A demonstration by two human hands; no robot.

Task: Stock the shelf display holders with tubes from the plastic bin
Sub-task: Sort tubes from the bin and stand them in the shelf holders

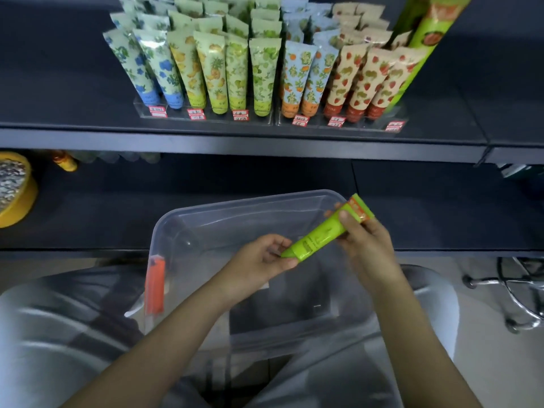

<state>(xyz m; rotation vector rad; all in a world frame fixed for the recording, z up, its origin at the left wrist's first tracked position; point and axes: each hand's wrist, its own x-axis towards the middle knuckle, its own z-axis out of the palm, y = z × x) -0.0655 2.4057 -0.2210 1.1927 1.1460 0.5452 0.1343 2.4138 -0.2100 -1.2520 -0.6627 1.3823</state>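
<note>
Dark metal shelf (88, 136) carrying clear acrylic display holders (265, 120) of patterned tubes (237, 72). Above the clear plastic bin (164, 231), left hand (259, 262) and right hand (366, 245) close their fingers round a lime-green plastic tube (321, 234).

Dark shelving (235, 145), pale floor (485, 348), chrome stool base (524, 304) rt.

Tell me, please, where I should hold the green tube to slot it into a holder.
Pinch the green tube by its flat crimped end, from above, as the right hand does; shelved tubes stand cap-down, so the left hand should free the cap.
</note>
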